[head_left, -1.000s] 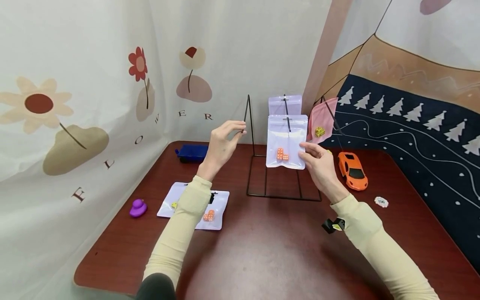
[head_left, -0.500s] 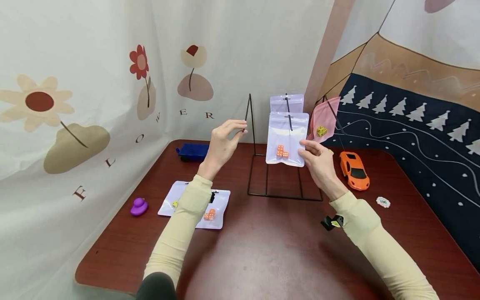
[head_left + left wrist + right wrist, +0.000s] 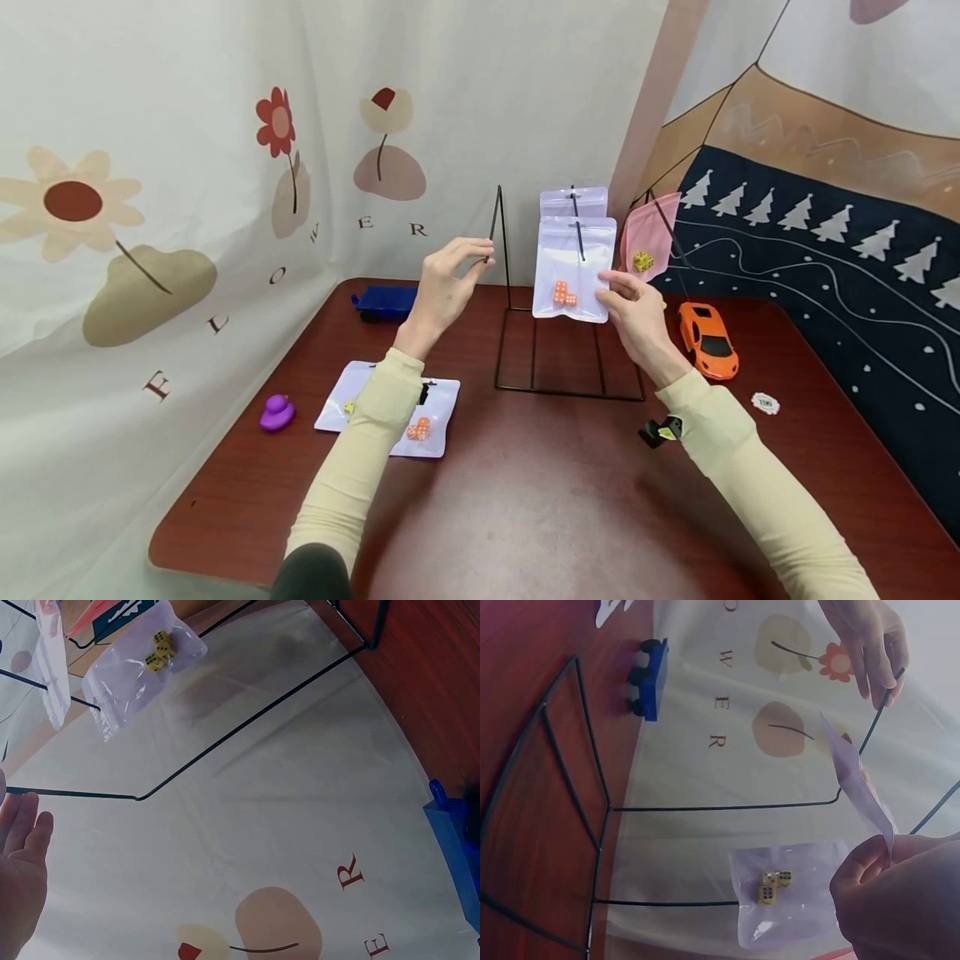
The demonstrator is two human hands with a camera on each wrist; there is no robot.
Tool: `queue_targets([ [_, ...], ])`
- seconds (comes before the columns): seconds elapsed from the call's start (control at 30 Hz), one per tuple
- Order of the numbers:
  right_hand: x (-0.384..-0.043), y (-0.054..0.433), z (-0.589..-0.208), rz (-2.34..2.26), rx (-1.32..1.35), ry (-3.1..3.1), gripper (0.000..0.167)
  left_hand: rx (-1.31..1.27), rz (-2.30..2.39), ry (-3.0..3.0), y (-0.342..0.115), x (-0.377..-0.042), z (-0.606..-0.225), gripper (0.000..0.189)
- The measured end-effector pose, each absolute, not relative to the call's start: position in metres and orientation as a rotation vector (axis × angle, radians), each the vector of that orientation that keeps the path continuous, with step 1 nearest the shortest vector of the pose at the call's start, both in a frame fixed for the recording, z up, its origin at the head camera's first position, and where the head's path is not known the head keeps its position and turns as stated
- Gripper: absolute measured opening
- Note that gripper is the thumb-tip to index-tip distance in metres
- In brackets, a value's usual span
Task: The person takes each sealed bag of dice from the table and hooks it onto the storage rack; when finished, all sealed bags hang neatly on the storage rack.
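Observation:
My left hand point(image 3: 444, 287) pinches the tip of the left prong of a black wire display rack point(image 3: 567, 394). At its middle prong hangs a lavender zip bag point(image 3: 555, 265) with orange dice inside; the prong appears to pass through the bag's top hole. My right hand point(image 3: 641, 321) pinches that bag's lower right edge between thumb and fingers. Behind it, on the same prong, a second lavender bag point(image 3: 555, 201) shows its top; its yellow dice point(image 3: 160, 651) appear in the left wrist view. A pink bag point(image 3: 647, 237) with yellow dice hangs on the right prong.
Two lavender bags point(image 3: 444, 404) lie on the table at left, partly behind my left forearm. A purple rubber duck point(image 3: 277, 412) and a blue toy cart point(image 3: 386, 303) stand on that side. An orange toy car point(image 3: 707, 340) and a white poker chip point(image 3: 765, 403) lie at right.
My right hand has pushed the bag with orange dice slightly upward and back along the middle prong. The left hand has kept its hold on the left prong.

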State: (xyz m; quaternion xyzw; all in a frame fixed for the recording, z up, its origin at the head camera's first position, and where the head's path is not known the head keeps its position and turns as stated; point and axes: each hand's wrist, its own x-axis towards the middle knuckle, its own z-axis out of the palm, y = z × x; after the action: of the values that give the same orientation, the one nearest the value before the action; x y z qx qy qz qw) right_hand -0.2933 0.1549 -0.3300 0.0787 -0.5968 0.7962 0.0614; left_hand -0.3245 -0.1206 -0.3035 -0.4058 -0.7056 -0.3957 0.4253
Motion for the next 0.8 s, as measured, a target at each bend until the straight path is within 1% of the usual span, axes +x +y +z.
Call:
queue_targets([
  [0.3,-0.305,0.156,-0.324,2.404,0.189,-1.803,0.027,-1.01,-0.992,-1.761,-0.12,-0.327,-0.305,0.022],
  [0.57,-0.318,0.157,-0.318,2.384,0.166,-1.821,0.029,-1.007,-0.996,-1.788,-0.121,-0.325,-0.304,0.018],
  [0.8,-0.327,0.154,-0.314,2.392,0.153,-1.788,0.026,-0.994,-0.967,-1.819,-0.122,-0.323,-0.304,0.019],
])
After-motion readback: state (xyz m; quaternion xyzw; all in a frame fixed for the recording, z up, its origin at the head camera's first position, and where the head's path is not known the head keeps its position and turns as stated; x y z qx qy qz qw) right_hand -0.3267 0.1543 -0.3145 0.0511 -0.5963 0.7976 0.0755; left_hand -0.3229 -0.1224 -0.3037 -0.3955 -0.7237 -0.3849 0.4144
